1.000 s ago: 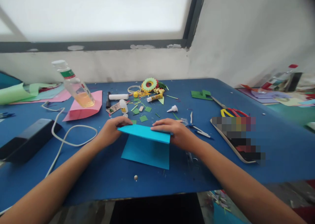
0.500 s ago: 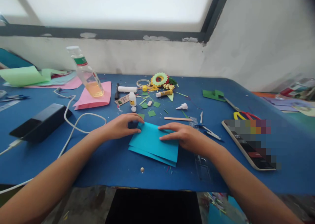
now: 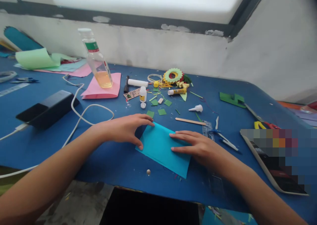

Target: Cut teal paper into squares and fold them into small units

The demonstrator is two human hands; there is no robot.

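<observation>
A folded sheet of bright blue paper (image 3: 158, 149) lies flat on the table between my hands. At its left side is my left hand (image 3: 126, 130), thumb and fingers apart, with the fingertips on the paper's upper left corner and the thumb at its left edge. My right hand (image 3: 195, 147) rests on the right part of the sheet, its fingers stretched out over the surface. The undersides of both hands are hidden. A small white glue bottle (image 3: 143, 95) and several green paper squares (image 3: 162, 112) lie just beyond the left hand.
A wooden stick (image 3: 189, 121), a compass (image 3: 226, 141) and a phone (image 3: 272, 165) lie to the right, with scissors (image 3: 266, 125) behind. Leftward are a black box-like device (image 3: 47, 108), a white cable (image 3: 74, 129) and a glass bottle (image 3: 101, 66) on pink paper (image 3: 115, 84).
The view has turned, shifting most table items rightward. The paper's lower layers now line up more closely, and my left thumb has moved down along its left edge.
</observation>
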